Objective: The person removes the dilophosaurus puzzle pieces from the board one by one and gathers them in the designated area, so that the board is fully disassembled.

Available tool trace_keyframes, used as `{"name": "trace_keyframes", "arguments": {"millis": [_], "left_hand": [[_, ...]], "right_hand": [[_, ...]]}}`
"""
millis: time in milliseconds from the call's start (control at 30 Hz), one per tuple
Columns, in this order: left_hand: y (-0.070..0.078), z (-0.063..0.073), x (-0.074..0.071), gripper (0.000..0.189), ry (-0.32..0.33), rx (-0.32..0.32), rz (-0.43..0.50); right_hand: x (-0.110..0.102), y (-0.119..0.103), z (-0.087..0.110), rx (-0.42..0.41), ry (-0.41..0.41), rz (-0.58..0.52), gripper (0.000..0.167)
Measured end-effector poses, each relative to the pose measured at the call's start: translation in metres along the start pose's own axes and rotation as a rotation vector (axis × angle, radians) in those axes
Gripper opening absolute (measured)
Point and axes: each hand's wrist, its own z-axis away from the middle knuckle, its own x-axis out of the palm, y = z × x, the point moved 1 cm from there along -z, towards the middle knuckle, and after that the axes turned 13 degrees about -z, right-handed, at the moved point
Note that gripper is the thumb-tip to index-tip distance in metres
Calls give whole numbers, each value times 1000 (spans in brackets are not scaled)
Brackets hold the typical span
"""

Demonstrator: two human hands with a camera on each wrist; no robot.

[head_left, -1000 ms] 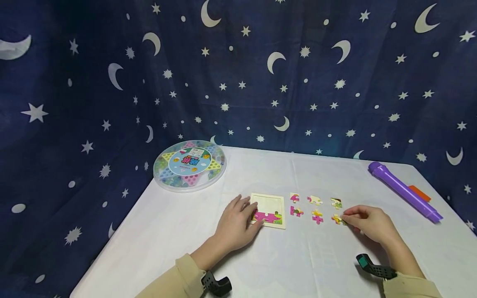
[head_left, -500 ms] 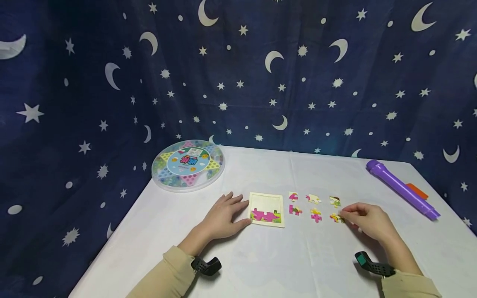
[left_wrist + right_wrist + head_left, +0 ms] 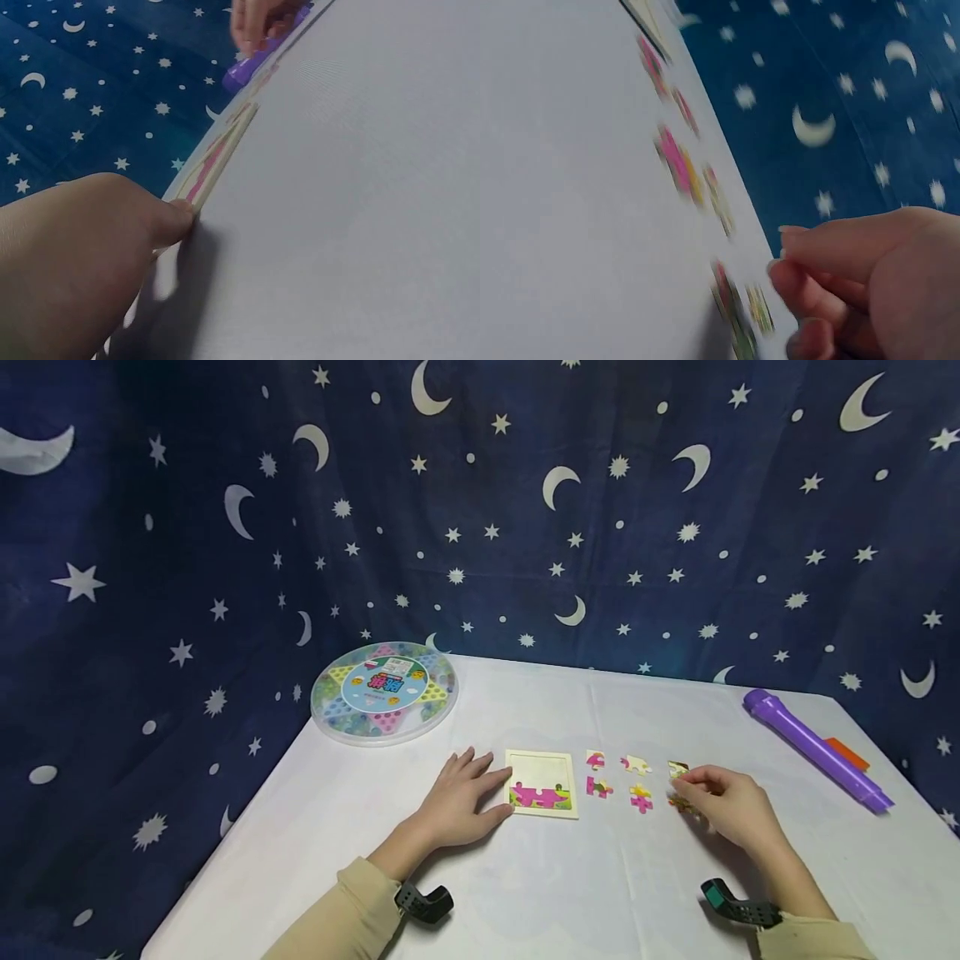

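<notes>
A square wooden puzzle tray (image 3: pixel 540 768) has pink and green pieces along its bottom row; its upper part is bare. My left hand (image 3: pixel 459 802) lies flat at the tray's left side, fingers spread, thumb by the lower corner; the left wrist view shows the thumb (image 3: pixel 176 221) against the tray's edge. Several loose jigsaw pieces lie in two rows to the right. Over the rightmost column hovers my right hand (image 3: pixel 727 802), thumb and forefinger close together with nothing seen between them. Below it are a brownish-green piece (image 3: pixel 677 768) and a partly covered yellow-green piece (image 3: pixel 681 804).
A round, clear game case (image 3: pixel 384 693) with a star pattern sits at the back left. Toward the right edge lie a purple toy microphone (image 3: pixel 817 750) and an orange piece (image 3: pixel 849 754). A white cloth covers the table (image 3: pixel 570 885); a starry curtain (image 3: pixel 510 510) hangs behind.
My left hand has drawn back from over the tray to its left edge. My right hand has left the lower rightmost piece and shifted slightly up and left.
</notes>
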Motion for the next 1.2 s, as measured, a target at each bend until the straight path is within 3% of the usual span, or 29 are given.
{"name": "trace_keyframes", "arguments": {"millis": [400, 933, 1200], "left_hand": [[0, -3, -2, 60, 18, -34, -18], [3, -1, 1, 58, 11, -29, -5], [3, -2, 0, 58, 10, -21, -15]], "right_hand": [[47, -46, -9, -214, -91, 1, 17], [99, -85, -15, -267, -285, -6, 14], [122, -91, -16, -285, -302, 9, 11]]}}
